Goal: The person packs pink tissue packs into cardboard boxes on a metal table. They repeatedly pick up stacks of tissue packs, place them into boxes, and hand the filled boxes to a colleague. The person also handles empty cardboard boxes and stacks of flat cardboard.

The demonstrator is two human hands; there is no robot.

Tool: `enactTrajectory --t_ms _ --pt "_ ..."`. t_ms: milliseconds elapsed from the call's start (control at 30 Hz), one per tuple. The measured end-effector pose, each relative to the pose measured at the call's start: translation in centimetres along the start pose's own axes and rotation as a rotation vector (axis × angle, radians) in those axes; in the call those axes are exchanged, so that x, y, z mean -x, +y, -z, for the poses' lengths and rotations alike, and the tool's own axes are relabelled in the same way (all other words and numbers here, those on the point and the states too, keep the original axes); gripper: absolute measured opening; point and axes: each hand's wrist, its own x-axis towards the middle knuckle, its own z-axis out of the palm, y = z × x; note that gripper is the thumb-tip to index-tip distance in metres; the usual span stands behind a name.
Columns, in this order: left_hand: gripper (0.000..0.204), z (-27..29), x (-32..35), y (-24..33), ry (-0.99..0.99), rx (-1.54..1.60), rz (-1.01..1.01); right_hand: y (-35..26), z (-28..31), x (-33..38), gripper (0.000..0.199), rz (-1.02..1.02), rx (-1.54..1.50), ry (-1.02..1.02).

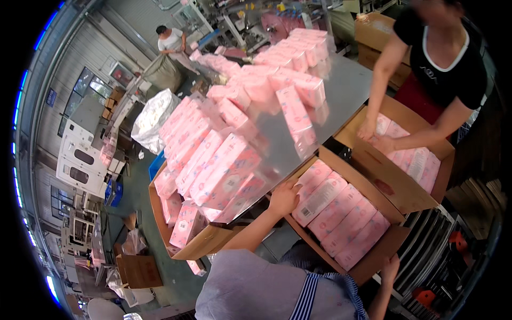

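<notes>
Pink packs (341,213) in box (397,242): light, soft, film-slick; grip ends. Left hand (284,198) flat on pack, open. Right hand (391,266) clasps box rim.

Packs (229,170) wrapped in glossy pink plastic film. Table (341,90) is smooth brushed metal, reflective. Boxes (394,186) are matt brown cardboard. Big sack (154,117) is shiny clear plastic. Apron (314,293) is striped cloth.

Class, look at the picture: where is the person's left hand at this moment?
In the head view the left hand is just right of centre, resting on the near-left edge of the cardboard box of pink packs, beside the steel table.
</notes>
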Motion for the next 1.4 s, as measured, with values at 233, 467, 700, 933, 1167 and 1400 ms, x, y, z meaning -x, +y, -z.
enactTrajectory --t_ms 233,467,700,933,1167,1400 --pt "0.104 -7.3 -0.3 3.4 -0.337 -0.057 0.505 0.5 13.8 -1.3 0.030 -0.023 0.617 0.119" --pt "0.076 -7.5 -3.6 22.0 -0.598 0.161 -0.059 3.7 14.1 -2.6 0.059 -0.197 0.713 -0.121" --pt "0.066 -17.4 -0.9 25.5 -0.701 -0.078 -0.595 0.9 18.2 3.4 0.077 0.098 0.730 -0.679" --pt "0.067 -16.8 -4.4 24.2 -0.367 0.309 -0.178 2.4 19.0 -7.9 0.066 0.498 1.208 0.097" --pt "0.051 -24.9 -0.4 21.1 -0.393 1.012 0.188 9.6 17.4 -2.5 0.040 0.297 0.785 0.439" --pt "0.051 -23.7 3.5 30.5 -0.562 1.369 0.717 16.2 23.3 -8.3 0.035 -0.233 0.574 0.720"
